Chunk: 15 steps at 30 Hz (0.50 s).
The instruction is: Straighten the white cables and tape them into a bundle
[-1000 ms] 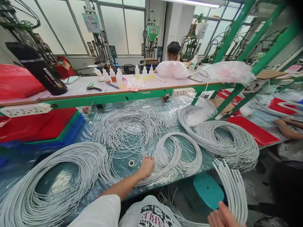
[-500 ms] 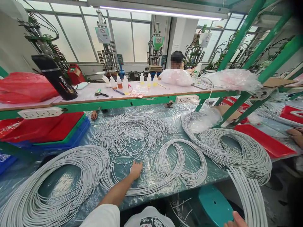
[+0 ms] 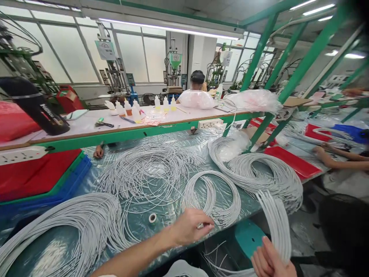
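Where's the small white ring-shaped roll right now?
In the head view, the small white roll lies left of centre on the plastic-covered green tabletop, beyond the left forearm, below the tangled grey cable heap.

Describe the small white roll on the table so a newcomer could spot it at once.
Start with the green, plastic-covered table below the shelf. Look just beyond the person's left forearm, in the gap between the big cable coil at left and the smaller overlapping loops. The roll is the compact ring with a dark centre; its neighbours are wide, many-stranded coils.
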### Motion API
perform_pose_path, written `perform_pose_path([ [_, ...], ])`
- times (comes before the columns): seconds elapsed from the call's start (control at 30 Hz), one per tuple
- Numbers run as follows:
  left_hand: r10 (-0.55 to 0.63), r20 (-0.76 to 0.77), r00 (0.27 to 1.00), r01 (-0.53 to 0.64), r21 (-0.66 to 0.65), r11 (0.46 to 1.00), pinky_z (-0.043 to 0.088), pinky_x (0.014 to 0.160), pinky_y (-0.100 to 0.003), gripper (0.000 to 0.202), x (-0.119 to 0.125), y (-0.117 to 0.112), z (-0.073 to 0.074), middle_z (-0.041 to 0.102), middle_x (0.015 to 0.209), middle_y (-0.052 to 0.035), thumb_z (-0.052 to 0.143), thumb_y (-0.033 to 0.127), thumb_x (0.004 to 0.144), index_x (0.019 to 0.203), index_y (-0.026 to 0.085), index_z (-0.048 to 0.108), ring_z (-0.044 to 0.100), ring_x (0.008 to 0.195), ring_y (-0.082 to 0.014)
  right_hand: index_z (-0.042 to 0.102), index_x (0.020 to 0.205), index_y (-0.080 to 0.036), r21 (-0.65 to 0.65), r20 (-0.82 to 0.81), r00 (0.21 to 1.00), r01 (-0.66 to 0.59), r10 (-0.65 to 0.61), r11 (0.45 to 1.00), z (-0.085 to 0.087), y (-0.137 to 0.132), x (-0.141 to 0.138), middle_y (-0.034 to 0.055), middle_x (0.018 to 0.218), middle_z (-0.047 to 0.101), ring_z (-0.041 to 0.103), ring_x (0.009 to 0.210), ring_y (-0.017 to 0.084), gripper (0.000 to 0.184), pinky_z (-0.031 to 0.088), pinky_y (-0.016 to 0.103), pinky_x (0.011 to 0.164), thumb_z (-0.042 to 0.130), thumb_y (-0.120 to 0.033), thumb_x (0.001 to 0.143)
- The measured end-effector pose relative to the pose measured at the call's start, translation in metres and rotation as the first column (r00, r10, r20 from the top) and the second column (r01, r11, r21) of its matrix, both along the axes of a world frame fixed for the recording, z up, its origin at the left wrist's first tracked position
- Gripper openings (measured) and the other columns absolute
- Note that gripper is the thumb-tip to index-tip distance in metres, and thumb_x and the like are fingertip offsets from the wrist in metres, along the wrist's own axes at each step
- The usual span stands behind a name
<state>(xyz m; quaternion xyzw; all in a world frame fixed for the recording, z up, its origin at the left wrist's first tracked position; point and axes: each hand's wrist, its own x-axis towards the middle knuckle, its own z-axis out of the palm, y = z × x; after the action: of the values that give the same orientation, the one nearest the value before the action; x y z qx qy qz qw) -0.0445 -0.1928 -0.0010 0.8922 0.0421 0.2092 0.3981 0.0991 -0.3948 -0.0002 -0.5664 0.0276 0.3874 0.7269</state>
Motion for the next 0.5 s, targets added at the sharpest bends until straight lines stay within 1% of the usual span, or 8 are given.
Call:
perform_pose_path([
  [0.07, -0.164, 0.102, 0.981, 0.16, 0.042, 0.986, 0.048, 0.07, -0.023, 0.028, 0.011, -0.017, 0.024, 0.074, 0.076, -0.0077, 0.054, 0.032, 0.092, 0.091, 0.013, 0.074, 0.066, 0.069, -0.015, 0.038, 0.054, -0.02, 0.048, 0.045, 0.999, 0.019, -0.021, 0.999, 0.012, 0.013, -0.012, -0.0104, 0.047, 0.019, 0.018, 0.039, 0.004, 0.056, 0.027, 0.02, 0.035, 0.076, -0.057, 0.071],
  [0.13, -0.276, 0.14, 0.951, 0.278, 0.007, 0.961, 0.048, 0.067, -0.022, 0.03, 0.021, -0.031, 0.044, 0.073, 0.073, -0.007, 0.055, 0.037, 0.093, 0.088, 0.014, 0.073, 0.065, 0.067, -0.0138, 0.055, 0.067, -0.018, 0.051, 0.092, 0.996, 0.011, -0.016, 0.999, 0.015, 0.022, -0.02, -0.0111, 0.048, 0.021, 0.018, 0.04, 0.004, 0.049, 0.023, 0.018, 0.036, 0.078, -0.061, 0.066],
  [0.17, -0.317, 0.155, 0.936, 0.325, -0.026, 0.945, 0.047, 0.066, -0.021, 0.031, 0.026, -0.036, 0.052, 0.073, 0.073, -0.007, 0.055, 0.039, 0.092, 0.087, 0.014, 0.073, 0.065, 0.067, -0.0136, 0.058, 0.072, -0.018, 0.041, 0.112, 0.993, 0.016, -0.021, 0.999, 0.014, 0.024, -0.024, -0.0108, 0.048, 0.023, 0.02, 0.04, 0.005, 0.05, 0.023, 0.019, 0.036, 0.08, -0.062, 0.062],
  [0.23, -0.359, 0.189, 0.914, 0.38, -0.092, 0.92, 0.048, 0.066, -0.02, 0.029, 0.036, -0.045, 0.067, 0.072, 0.075, -0.0075, 0.057, 0.038, 0.091, 0.083, 0.014, 0.071, 0.065, 0.07, -0.0136, 0.058, 0.071, -0.018, 0.033, 0.139, 0.99, 0.036, -0.04, 0.999, 0.005, 0.025, -0.028, -0.0096, 0.05, 0.027, 0.024, 0.042, 0.005, 0.054, 0.024, 0.02, 0.037, 0.086, -0.06, 0.051],
  [0.3, -0.316, 0.204, 0.927, 0.354, -0.19, 0.916, 0.047, 0.065, -0.02, 0.025, 0.044, -0.05, 0.078, 0.071, 0.074, -0.0066, 0.059, 0.034, 0.088, 0.078, 0.014, 0.07, 0.063, 0.069, -0.0132, 0.054, 0.065, -0.018, 0.069, 0.149, 0.988, 0.034, -0.044, 0.997, -0.006, 0.023, -0.03, -0.0098, 0.051, 0.025, 0.02, 0.043, 0.005, 0.054, 0.021, 0.02, 0.038, 0.088, -0.058, 0.049],
  [0.37, -0.191, 0.179, 0.965, 0.244, -0.348, 0.905, 0.045, 0.061, -0.02, 0.021, 0.05, -0.051, 0.087, 0.067, 0.067, -0.0034, 0.062, 0.032, 0.084, 0.073, 0.015, 0.068, 0.059, 0.062, -0.0115, 0.054, 0.064, -0.018, 0.134, 0.136, 0.991, -0.015, -0.003, 0.991, -0.013, 0.021, -0.032, -0.0107, 0.051, 0.018, 0.012, 0.044, 0.004, 0.05, 0.017, 0.02, 0.038, 0.08, -0.061, 0.062],
  [0.43, -0.098, 0.103, 0.99, 0.139, -0.555, 0.82, 0.042, 0.051, -0.02, 0.021, 0.053, -0.051, 0.09, 0.06, 0.059, 0.0001, 0.065, 0.033, 0.081, 0.07, 0.015, 0.065, 0.053, 0.051, -0.0096, 0.057, 0.065, -0.018, 0.201, 0.136, 0.989, -0.092, 0.065, 0.975, -0.015, 0.021, -0.034, -0.0112, 0.049, 0.014, 0.009, 0.043, 0.004, 0.049, 0.015, 0.02, 0.038, 0.067, -0.064, 0.076],
  [0.5, -0.075, 0.046, 0.996, 0.085, -0.725, 0.684, 0.039, 0.044, -0.021, 0.022, 0.056, -0.049, 0.089, 0.057, 0.055, 0.0021, 0.066, 0.035, 0.081, 0.071, 0.015, 0.063, 0.049, 0.043, -0.0085, 0.058, 0.062, -0.017, 0.235, 0.17, 0.979, -0.151, 0.112, 0.96, -0.012, 0.025, -0.038, -0.0117, 0.045, 0.014, 0.008, 0.04, 0.003, 0.053, 0.012, 0.02, 0.037, 0.062, -0.067, 0.079],
])
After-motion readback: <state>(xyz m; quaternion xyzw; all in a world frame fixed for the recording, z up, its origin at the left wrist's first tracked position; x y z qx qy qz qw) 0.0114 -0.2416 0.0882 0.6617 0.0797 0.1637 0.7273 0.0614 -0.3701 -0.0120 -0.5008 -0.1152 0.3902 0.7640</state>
